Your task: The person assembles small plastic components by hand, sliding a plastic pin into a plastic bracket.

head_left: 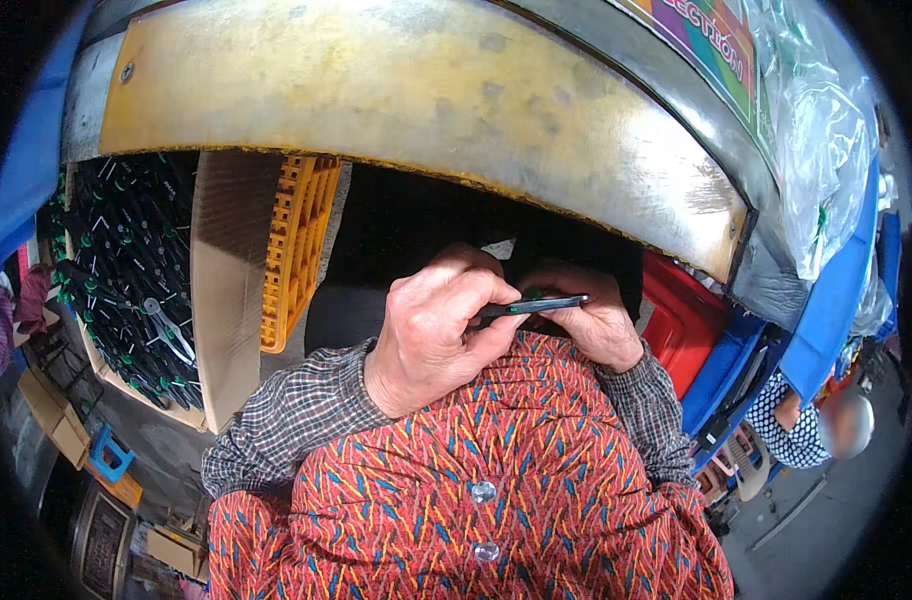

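Just above my lap, beneath the worktable's front edge, both hands meet at a slim black tool (544, 303) with a small green part. Its exact kind cannot be made out. My left hand (431, 325) pinches one end between thumb and fingertips. Against the other end, my right hand (604, 325) is closed, its fingers partly hidden behind the tool and in shadow. To the left, a cardboard box (228, 290) holds many black pieces (126, 250) with green and metal parts; silvery pliers-like jaws (168, 328) show among them.
The worktable's worn metal edge (406, 85) curves ahead of me. A yellow plastic crate (298, 250) stands beside the box. On the right are a red bin (681, 315), blue containers (721, 370) and clear plastic bags (821, 150). Another person (791, 425) is at the far right.
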Demonstrator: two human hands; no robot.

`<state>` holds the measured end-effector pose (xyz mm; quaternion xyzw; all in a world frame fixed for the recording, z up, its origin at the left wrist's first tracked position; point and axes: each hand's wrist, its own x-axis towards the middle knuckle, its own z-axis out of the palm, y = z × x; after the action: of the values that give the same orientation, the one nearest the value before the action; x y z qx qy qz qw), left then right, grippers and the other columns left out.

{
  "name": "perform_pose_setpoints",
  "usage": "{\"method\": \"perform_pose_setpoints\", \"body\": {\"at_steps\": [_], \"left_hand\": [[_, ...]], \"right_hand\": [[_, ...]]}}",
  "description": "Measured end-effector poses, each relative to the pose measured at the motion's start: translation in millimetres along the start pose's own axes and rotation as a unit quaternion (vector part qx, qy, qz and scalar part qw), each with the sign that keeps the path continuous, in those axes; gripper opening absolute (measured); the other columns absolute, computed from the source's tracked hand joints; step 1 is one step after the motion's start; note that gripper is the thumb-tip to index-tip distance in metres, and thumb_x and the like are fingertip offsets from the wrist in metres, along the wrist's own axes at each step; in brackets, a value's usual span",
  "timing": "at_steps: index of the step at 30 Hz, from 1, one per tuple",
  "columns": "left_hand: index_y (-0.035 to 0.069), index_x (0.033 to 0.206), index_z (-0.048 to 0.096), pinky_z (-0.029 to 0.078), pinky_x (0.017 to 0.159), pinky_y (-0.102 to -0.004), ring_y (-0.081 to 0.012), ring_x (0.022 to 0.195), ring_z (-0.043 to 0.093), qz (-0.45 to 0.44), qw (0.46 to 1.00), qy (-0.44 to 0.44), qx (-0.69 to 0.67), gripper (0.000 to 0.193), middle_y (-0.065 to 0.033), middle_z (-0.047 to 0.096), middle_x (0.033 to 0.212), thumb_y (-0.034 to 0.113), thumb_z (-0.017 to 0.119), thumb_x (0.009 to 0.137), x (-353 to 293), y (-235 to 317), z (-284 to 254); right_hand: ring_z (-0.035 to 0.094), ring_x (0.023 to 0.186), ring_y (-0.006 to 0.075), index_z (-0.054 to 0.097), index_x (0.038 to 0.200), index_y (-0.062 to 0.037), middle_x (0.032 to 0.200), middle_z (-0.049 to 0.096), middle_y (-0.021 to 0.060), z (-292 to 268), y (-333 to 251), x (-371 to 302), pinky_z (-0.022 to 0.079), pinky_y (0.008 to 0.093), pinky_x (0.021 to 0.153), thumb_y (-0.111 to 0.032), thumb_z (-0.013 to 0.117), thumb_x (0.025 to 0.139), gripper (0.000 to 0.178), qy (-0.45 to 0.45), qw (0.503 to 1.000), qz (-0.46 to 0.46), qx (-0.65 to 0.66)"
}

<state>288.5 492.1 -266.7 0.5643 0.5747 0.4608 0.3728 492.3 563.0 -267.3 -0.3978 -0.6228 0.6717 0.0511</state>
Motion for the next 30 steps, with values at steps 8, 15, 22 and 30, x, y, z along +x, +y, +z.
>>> {"method": "perform_pose_setpoints", "body": {"at_steps": [8, 15, 22, 30], "left_hand": [[0.004, 0.083, 0.064, 0.048, 0.053, -0.0347, -0.0271, 0.063, 0.059, -0.032, 0.999, -0.001, -0.030, 0.019, -0.0108, 0.060, 0.076, 0.004, 0.074, 0.067, -0.5, 0.9, 1.2], [0.004, 0.082, 0.064, 0.048, 0.054, -0.0354, -0.0276, 0.063, 0.059, -0.027, 1.000, -0.002, -0.007, 0.018, -0.0109, 0.060, 0.076, 0.004, 0.074, 0.067, -0.6, 3.7, -2.4], [0.004, 0.081, 0.064, 0.048, 0.054, -0.0359, -0.0276, 0.064, 0.059, -0.022, 0.999, 0.007, -0.025, 0.018, -0.0107, 0.059, 0.076, 0.003, 0.073, 0.066, -1.1, -0.3, -0.9], [0.003, 0.082, 0.064, 0.049, 0.056, -0.0356, -0.0278, 0.066, 0.061, -0.014, 1.000, -0.002, -0.020, 0.019, -0.0113, 0.060, 0.079, 0.002, 0.073, 0.066, -1.0, -4.1, -2.0]], "right_hand": [[0.061, 0.088, 0.0155, 0.063, 0.108, -0.0013, 0.094, 0.065, 0.0079, 0.3, -1.1, 0.3, 0.049, 0.0295, 0.080, -0.024, 0.061, 0.092, 0.027, -0.015, 1.000, 0.008, 0.020], [0.061, 0.090, 0.0150, 0.064, 0.108, -0.0020, 0.096, 0.066, 0.0081, 2.6, -1.9, 1.0, 0.049, 0.0296, 0.081, -0.018, 0.068, 0.086, 0.027, 0.012, 0.999, 0.029, 0.010], [0.061, 0.089, 0.0138, 0.065, 0.106, -0.0025, 0.097, 0.066, 0.0069, 3.1, 0.0, 2.0, 0.049, 0.0294, 0.080, -0.014, 0.069, 0.084, 0.026, 0.008, 0.999, 0.032, -0.003], [0.059, 0.088, 0.0131, 0.064, 0.108, -0.0025, 0.096, 0.065, 0.0061, 2.8, 5.1, 3.7, 0.048, 0.0283, 0.080, -0.017, 0.066, 0.087, 0.025, -0.005, 1.000, 0.026, -0.003]]}}
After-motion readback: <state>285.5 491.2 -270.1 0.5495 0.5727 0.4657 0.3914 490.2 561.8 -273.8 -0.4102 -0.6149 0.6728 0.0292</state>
